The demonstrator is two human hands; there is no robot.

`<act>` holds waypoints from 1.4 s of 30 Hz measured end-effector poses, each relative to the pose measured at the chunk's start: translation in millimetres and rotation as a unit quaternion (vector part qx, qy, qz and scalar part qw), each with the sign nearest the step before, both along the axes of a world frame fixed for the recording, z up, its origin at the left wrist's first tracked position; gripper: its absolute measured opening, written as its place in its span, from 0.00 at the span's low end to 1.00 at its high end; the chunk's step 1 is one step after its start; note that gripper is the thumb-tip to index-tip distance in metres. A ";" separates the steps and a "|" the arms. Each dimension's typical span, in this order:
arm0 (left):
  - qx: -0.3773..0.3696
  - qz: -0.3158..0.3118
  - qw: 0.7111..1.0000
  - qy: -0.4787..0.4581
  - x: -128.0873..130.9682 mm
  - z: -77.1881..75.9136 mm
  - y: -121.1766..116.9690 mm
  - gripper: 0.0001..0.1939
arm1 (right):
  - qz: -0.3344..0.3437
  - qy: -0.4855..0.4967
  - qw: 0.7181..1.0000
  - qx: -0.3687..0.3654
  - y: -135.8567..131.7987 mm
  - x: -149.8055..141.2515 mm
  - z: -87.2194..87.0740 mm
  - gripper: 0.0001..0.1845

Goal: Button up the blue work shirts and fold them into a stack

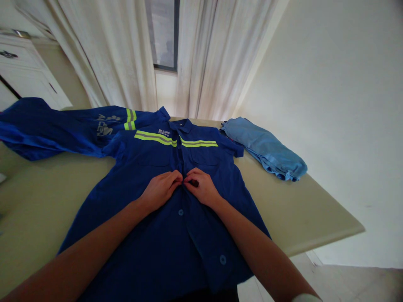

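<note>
A dark blue work shirt [132,235] lies spread front side up, with its collar at the far end and yellow-green and grey reflective bands across the chest. At the middle of its front opening, my left hand [161,188] pinches the placket edge. Opposite it, almost touching, my right hand [203,188] has its fingers closed on the other front edge. Whatever is between the fingertips is hidden. Below my hands, one button [180,212] shows on the placket, and another button [223,259] sits near the hem at the right, where the front panels lie apart.
The shirt rests on a pale table [302,209]. More blue fabric with a reflective band [63,130] lies at the left. A folded light blue stack of cloth [264,144] is at the right. Curtains [119,50], a white cabinet [31,63] and a wall stand beyond.
</note>
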State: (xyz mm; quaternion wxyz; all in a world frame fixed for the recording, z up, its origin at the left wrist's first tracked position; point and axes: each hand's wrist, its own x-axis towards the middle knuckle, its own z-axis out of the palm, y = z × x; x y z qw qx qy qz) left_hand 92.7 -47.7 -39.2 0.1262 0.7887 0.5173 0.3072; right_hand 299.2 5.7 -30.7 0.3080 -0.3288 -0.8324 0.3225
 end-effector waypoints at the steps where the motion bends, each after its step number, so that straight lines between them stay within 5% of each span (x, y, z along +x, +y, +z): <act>1: -0.006 -0.003 1.000 -0.011 0.2 1.1 -0.2 0.04 | 0.000 -0.006 1.000 0.004 0.0 -0.4 0.5 0.05; 8: -0.116 0.057 0.974 -0.185 2.6 8.2 1.4 0.14 | -0.028 -0.089 0.992 0.088 -4.8 -5.0 2.4 0.03; 15: -0.157 0.021 0.957 -0.245 -6.3 2.6 9.6 0.13 | -0.013 -0.071 0.995 0.066 -5.0 -3.4 6.9 0.03; 20: -0.136 -0.006 0.973 -0.188 -1.6 7.4 8.5 0.05 | -0.036 -0.035 0.998 0.025 -4.9 -7.1 6.6 0.04; 28: -0.129 0.020 0.988 -0.084 3.5 12.1 7.5 0.08 | -0.072 0.047 0.996 0.009 -1.3 -12.3 -2.0 0.05; 35: 0.015 0.043 0.995 0.084 5.9 7.9 1.9 0.10 | -0.098 0.092 0.990 -0.034 0.1 -15.2 -6.3 0.03; 42: 0.225 0.021 0.936 0.269 11.0 11.2 -2.9 0.11 | -0.117 0.104 0.982 -0.103 6.5 -15.1 -10.6 0.02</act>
